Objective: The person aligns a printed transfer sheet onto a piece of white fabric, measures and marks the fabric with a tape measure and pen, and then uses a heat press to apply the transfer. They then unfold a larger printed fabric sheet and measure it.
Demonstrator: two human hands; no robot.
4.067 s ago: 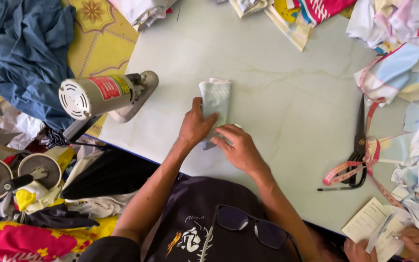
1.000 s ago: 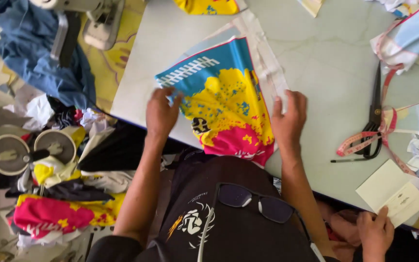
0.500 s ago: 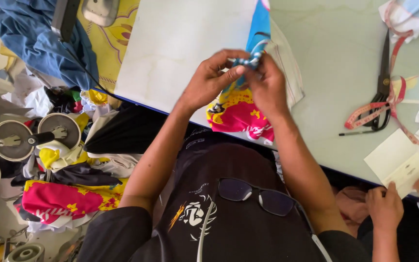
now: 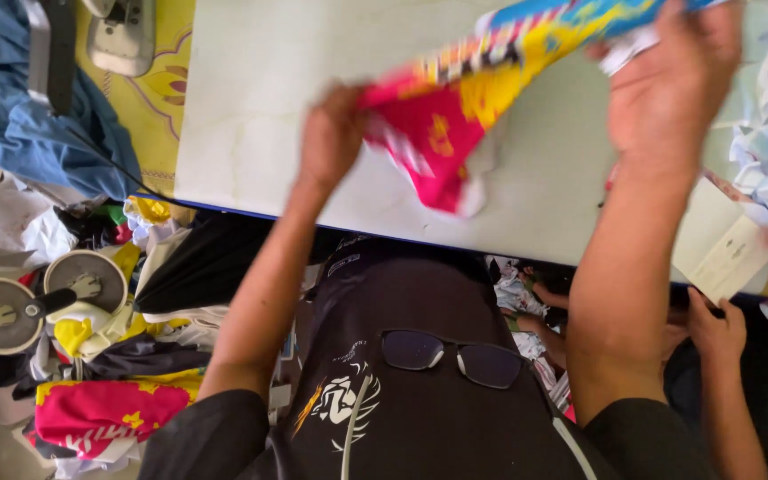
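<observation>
While both hands are raised above the pale bench (image 4: 251, 107), a multicoloured printed cloth (image 4: 482, 98) is stretched between them, clear of the surface. The left hand (image 4: 331, 142) has its grip closed on the near-left, pink end of the cloth. The right hand (image 4: 673, 84) has its grip closed on the far-right, blue and yellow end, together with a scrap of white fabric. The cloth slopes up from left to right, and a pink fold hangs down toward the bench between the hands; motion blur hides finer detail. A pair of dark sunglasses (image 4: 460, 356) hangs at the neck of the person's black shirt. At the near right edge of the bench lies a cream card (image 4: 726, 244), with another person's hand (image 4: 717, 329) just below it. Left of the bench lie a blue garment (image 4: 20, 133) and round metal discs (image 4: 37, 298) among heaped fabric.
</observation>
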